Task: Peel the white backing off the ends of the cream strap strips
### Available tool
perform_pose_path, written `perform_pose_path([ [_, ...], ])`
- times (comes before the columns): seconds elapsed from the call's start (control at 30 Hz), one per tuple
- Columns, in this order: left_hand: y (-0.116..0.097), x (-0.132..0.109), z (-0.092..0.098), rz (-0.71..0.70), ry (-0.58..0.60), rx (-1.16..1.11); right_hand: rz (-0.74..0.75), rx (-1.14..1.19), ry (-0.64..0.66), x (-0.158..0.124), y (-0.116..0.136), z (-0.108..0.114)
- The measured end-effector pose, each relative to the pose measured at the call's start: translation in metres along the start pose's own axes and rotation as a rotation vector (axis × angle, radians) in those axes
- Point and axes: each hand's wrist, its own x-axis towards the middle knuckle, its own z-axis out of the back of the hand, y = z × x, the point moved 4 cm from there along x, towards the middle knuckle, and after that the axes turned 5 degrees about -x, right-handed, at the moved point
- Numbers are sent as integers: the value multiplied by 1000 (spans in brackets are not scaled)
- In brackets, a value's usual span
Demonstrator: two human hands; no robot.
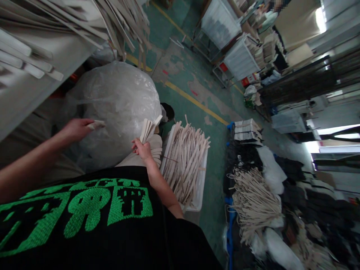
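My left hand [77, 129] is closed around the end of a beige fabric strip [97, 124], in front of a large clear plastic bag [120, 97]. Part of that strip is blurred. In my right hand [142, 149] is a bunch of flat beige strips [149, 129], gripped low, their ends fanning upward. Beside my right forearm stands a white plastic crate [203, 187], heaped with long beige strips [185, 153]. More of the strips hang down over my lap below the right hand.
A table [64, 56] at upper left carries stacked strips and rods. Yellow lines [197, 101] mark the green floor. White bins on carts [219, 26] stand at the back. A blue-edged pallet [230, 225] on the right bears dark bundles and a beige cord bundle [254, 202].
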Motion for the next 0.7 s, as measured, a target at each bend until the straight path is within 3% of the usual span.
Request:
perform_pose_path([
  [0.13, -33, -39, 12, -34, -33, -297, 60, 46, 69, -3, 27, 0],
  [0.23, -44, -57, 12, -28, -64, -364, 110, 39, 255, -9, 54, -12],
  [0.33, -46, -63, 0, -57, 12, -346, 96, -44, 413, -15, 77, -31],
  [0.47, -43, -63, -17, -125, 126, -266, 86, -168, 383, -18, 97, -52],
  [0.57, -40, -63, -22, -137, 135, -364, 138, -184, 332, -18, 108, -59],
  [0.7, -39, -69, -23, -16, 157, -495, 201, -224, 243, -8, 118, -56],
])
